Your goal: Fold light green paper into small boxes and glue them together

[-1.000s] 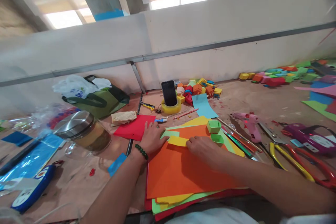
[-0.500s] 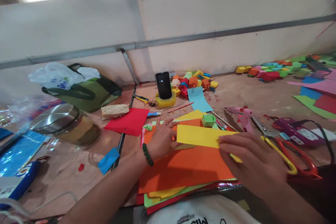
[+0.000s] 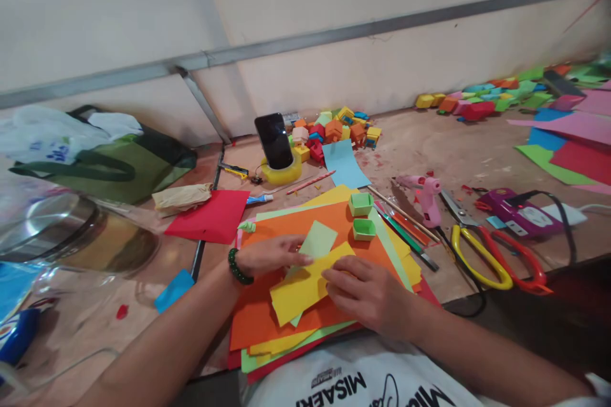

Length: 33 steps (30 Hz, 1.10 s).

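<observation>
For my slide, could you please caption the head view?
Both hands press yellow paper on an orange sheet.

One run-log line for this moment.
left hand: on light green slip | right hand: pressing yellow paper | base: orange sheet stack | nearby: two green boxes

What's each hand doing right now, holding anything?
Left hand: open, fingers flat on the light green paper.
Right hand: open, pressing down on the yellow paper, not gripping it.
</observation>
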### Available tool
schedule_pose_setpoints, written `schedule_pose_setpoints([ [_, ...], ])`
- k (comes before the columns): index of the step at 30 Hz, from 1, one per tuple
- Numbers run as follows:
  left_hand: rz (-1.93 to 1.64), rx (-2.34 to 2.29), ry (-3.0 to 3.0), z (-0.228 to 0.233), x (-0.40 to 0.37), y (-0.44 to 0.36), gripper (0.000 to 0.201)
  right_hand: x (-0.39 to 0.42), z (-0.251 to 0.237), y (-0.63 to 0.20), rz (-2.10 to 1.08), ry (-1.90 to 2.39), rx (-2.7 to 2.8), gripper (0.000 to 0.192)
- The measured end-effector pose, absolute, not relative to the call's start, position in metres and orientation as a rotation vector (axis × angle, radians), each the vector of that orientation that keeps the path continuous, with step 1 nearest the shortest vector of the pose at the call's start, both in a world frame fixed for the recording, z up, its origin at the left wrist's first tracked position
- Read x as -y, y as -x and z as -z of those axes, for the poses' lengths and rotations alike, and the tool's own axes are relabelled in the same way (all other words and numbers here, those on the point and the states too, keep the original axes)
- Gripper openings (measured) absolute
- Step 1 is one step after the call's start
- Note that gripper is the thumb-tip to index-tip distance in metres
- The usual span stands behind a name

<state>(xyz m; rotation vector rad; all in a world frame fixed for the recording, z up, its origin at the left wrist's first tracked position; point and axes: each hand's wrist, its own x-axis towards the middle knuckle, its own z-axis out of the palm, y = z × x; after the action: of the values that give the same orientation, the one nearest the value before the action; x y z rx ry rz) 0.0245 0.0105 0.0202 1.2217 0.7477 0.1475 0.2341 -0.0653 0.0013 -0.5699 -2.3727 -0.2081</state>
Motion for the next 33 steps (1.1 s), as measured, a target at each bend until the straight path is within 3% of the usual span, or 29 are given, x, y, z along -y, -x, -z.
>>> schedule_pose_setpoints([
  [2, -0.115, -0.697, -1.247, -0.016, -0.006, -0.026, 0.052, 0.070, 0.005, -0.242, 0.097, 0.588, 2.395, 0.016],
  [10, -0.168, -0.843, -1.546, -0.047, 0.021, -0.038, 0.038, 0.082, -0.016, -0.270, -0.332, 1.156, 1.894, 0.039],
  [15, -0.250, -0.862, -1.561, -0.053, 0.020, -0.036, 0.043, 0.075, -0.024, -0.257, -0.729, 1.368, 1.743, 0.031],
  [21, -0.172, -0.808, -1.556, -0.037, 0.017, -0.032, 0.048, 0.071, -0.028, -0.250, -0.768, 1.254, 1.718, 0.011],
  [28, -0.139, -0.752, -1.681, -0.038, 0.023, -0.036, 0.041, 0.067, -0.022, -0.238, -0.823, 1.274, 1.768, 0.020],
  [33, -0.118, -0.740, -1.675, -0.034, 0.025, -0.035, 0.040, 0.065, -0.020, -0.236, -0.622, 1.233, 1.837, 0.019],
])
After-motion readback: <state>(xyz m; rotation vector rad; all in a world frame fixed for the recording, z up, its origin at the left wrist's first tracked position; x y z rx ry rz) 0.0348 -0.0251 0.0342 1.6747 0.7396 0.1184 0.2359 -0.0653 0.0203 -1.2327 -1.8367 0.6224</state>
